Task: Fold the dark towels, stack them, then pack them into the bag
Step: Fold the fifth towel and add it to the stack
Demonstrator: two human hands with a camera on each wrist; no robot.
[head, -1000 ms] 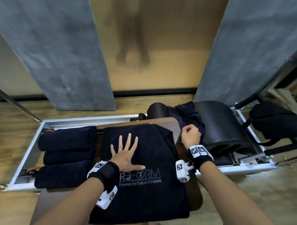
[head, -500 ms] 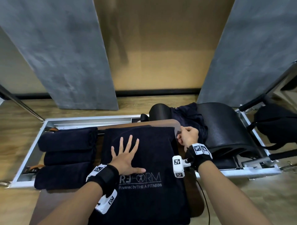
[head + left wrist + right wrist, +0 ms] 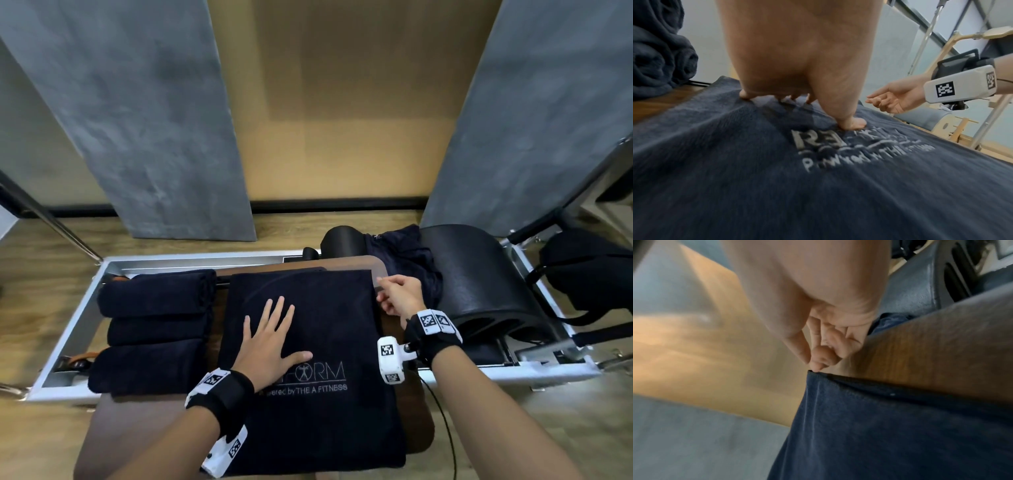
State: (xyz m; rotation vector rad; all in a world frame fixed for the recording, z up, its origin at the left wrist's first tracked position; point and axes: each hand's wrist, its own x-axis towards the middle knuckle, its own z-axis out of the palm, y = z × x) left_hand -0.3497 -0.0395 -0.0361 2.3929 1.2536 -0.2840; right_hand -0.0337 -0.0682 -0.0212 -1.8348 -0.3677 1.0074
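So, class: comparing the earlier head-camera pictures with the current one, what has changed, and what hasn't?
The right hand left the crumpled towel and came to the spread towel's far right corner, now squared. The left hand stayed flat on it; the rolled towels stayed put.

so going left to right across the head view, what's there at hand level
rolled towels → left hand on the flat towel → right hand at its far right corner → black barrel → black bag
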